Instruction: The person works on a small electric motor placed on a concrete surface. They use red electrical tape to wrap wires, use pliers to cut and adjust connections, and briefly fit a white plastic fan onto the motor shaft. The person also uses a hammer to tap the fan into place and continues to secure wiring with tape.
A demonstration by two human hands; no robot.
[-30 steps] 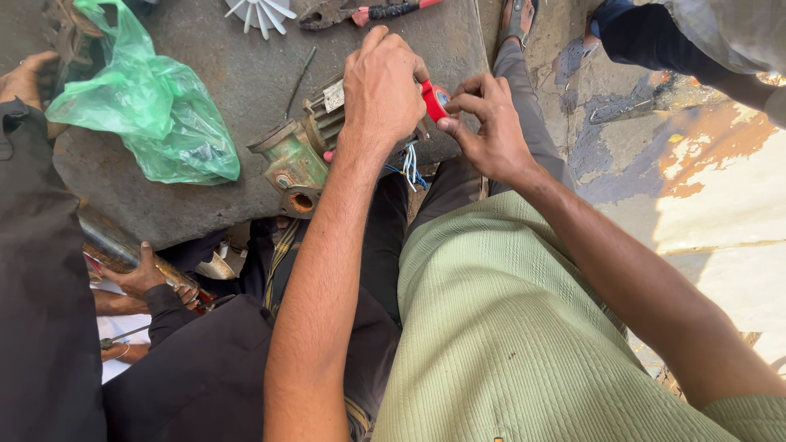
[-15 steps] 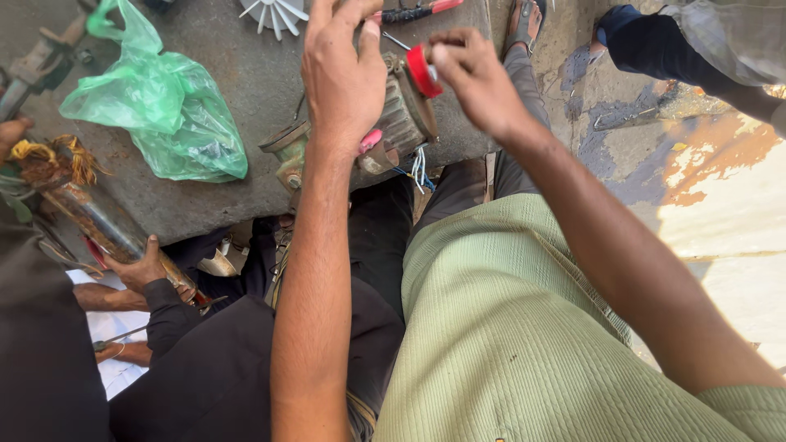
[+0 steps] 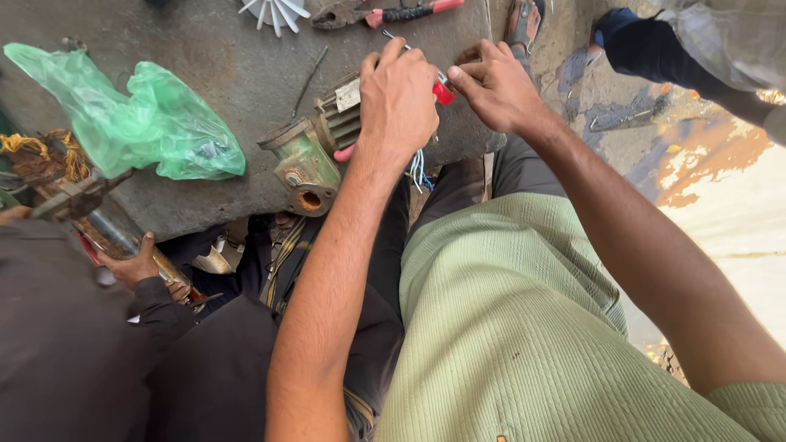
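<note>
A small green motor (image 3: 315, 151) with a ribbed grey body lies at the near edge of a dark stone slab (image 3: 213, 74). My left hand (image 3: 399, 98) rests over the motor's right end, fingers closed around a red-handled tool (image 3: 442, 88). My right hand (image 3: 495, 86) is just to the right, its fingertips pinching at the tool's red end. Thin blue and white wires (image 3: 417, 170) hang below my left hand.
A green plastic bag (image 3: 139, 123) lies on the slab's left. A white fan wheel (image 3: 274, 12) and red-handled pliers (image 3: 393, 13) lie at the far edge. Another person's hand (image 3: 135, 263) holds a metal shaft (image 3: 123, 237) at left. Someone's sandalled foot (image 3: 524, 20) stands beyond.
The view has shifted, bringing the motor lower in the picture. My hands stayed together at the motor's right end, with the red tool now between them. The person at left lowered the shaft.
</note>
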